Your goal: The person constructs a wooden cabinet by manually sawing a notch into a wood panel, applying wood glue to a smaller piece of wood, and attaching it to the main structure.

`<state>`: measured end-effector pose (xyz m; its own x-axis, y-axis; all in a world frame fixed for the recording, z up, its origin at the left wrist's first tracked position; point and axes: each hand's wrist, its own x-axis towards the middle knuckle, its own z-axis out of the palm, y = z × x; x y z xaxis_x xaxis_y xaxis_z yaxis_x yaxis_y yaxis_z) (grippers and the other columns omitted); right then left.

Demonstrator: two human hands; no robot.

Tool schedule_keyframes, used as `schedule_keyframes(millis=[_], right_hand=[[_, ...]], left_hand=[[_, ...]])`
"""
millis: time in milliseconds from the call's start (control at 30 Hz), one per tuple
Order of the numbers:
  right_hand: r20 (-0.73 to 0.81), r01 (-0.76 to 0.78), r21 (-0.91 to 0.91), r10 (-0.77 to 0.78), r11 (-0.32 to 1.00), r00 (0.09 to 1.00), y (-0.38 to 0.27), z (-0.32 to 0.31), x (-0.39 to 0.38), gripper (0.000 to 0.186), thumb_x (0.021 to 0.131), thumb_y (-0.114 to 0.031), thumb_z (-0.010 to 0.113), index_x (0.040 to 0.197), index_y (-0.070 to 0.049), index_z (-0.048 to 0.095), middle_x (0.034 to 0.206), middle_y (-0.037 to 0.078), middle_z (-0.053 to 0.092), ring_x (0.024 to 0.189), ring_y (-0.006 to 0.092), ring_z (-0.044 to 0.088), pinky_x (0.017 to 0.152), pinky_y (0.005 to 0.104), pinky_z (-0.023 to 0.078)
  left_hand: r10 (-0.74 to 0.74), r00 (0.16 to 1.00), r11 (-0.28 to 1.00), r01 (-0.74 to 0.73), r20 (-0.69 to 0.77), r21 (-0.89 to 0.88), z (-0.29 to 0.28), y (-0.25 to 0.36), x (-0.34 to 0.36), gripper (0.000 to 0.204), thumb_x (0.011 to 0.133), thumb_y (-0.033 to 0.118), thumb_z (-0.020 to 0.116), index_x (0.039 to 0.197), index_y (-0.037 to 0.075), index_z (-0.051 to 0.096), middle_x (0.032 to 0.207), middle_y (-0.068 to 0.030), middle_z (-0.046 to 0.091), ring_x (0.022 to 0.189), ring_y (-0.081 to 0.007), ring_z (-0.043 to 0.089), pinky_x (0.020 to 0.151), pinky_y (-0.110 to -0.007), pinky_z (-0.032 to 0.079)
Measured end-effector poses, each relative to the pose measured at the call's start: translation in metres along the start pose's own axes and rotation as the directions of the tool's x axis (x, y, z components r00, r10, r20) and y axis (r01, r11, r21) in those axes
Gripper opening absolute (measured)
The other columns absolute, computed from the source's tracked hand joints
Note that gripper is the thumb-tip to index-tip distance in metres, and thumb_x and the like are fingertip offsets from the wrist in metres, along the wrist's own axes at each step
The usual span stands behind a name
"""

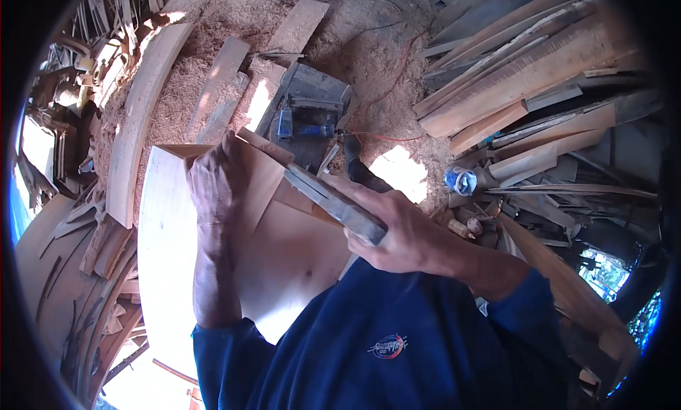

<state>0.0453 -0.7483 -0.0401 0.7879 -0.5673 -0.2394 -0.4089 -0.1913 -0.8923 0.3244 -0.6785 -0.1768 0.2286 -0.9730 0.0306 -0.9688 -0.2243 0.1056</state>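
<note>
from where i stand, the person's right hand [386, 229] is closed firmly around the near end of a long, weathered grey-brown wooden bar [333, 203], which slants up and away to the left. its far end meets, or nearly meets, a small reddish-brown wooden block [267, 146]; i can't tell if they touch. the left hand [216, 179] sits just beside that block, over the upper edge of a big, pale, curved wooden piece [167, 225]; its fingertips are hidden, so i can't tell what it grips, or how tightly.

the pale piece lies right in front of the person, partly behind the blue shirt. i'd call the work partway along: its broad faces look cut and smoothed, and boards lie together at the upper edge, but whether they are fastened doesn't show. the edge between the hands seems the part unfinished.
</note>
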Motion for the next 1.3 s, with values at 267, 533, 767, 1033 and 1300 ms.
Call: schedule_keyframes(millis=[267, 533, 767, 1033, 1300], right_hand=[[0.094, -0.163, 0.014, 0.162, 0.986, 0.982, -0.036, -0.043, -0.075, 0.079, 0.077, 0.000, 0.069, 0.151, 0.002, 0.040, 0.101, 0.026, 0.071, 0.082, 0.0380, 0.074, 0.072, 0.0416, 0.059], [0.014, 0.011, -0.086, -0.010, 0.996, 1.000, -0.004, -0.020, -0.032, 0.076, 0.079, -0.002, 0.068, 0.150, 0.003, 0.041, 0.105, 0.026, 0.072, 0.084, 0.0356, 0.075, 0.074, 0.0390, 0.060], [0.126, -0.176, 0.027, 0.171, 0.984, 0.977, -0.028, -0.049, -0.071, 0.077, 0.079, -0.002, 0.067, 0.152, 0.001, 0.040, 0.113, 0.029, 0.069, 0.089, 0.0367, 0.074, 0.076, 0.0400, 0.060], [0.146, -0.099, -0.027, 0.102, 0.995, 0.984, -0.025, -0.045, -0.063, 0.078, 0.080, -0.001, 0.066, 0.152, 0.001, 0.038, 0.117, 0.030, 0.067, 0.093, 0.0404, 0.073, 0.079, 0.0380, 0.061], [0.019, 0.139, -0.120, -0.138, 0.983, 0.990, 0.015, -0.015, -0.037, 0.071, 0.082, -0.006, 0.066, 0.149, 0.002, 0.042, 0.125, 0.030, 0.065, 0.098, 0.0404, 0.072, 0.085, 0.0405, 0.061]], left_hand=[[-0.137, 0.985, 0.977, 0.118, -0.104, -0.176, -0.014, 0.017, -0.003, 0.040, 0.108, 0.028, 0.043, 0.089, 0.011, 0.074, 0.068, -0.0143, 0.069, 0.064, -0.0321, 0.067, 0.080, -0.044, 0.044], [-0.119, 0.984, 0.987, 0.104, -0.129, -0.122, 0.007, 0.004, -0.002, 0.040, 0.108, 0.028, 0.043, 0.099, 0.009, 0.077, 0.072, -0.0147, 0.071, 0.068, -0.0311, 0.070, 0.081, -0.044, 0.046], [-0.059, 0.997, 0.997, 0.057, -0.051, -0.051, -0.008, 0.007, -0.004, 0.027, 0.103, 0.019, 0.048, 0.111, 0.006, 0.070, 0.079, -0.0124, 0.072, 0.071, -0.0301, 0.070, 0.077, -0.045, 0.047], [-0.120, 0.977, 0.989, 0.101, -0.178, -0.110, 0.015, -0.003, -0.007, 0.036, 0.107, 0.024, 0.045, 0.090, 0.008, 0.073, 0.070, -0.0147, 0.069, 0.068, -0.0339, 0.068, 0.078, -0.045, 0.045], [0.031, 0.993, 0.999, -0.032, -0.111, -0.008, -0.001, 0.004, 0.001, 0.029, 0.101, 0.018, 0.050, 0.120, 0.004, 0.067, 0.077, -0.0131, 0.071, 0.070, -0.0321, 0.069, 0.072, -0.046, 0.050]])
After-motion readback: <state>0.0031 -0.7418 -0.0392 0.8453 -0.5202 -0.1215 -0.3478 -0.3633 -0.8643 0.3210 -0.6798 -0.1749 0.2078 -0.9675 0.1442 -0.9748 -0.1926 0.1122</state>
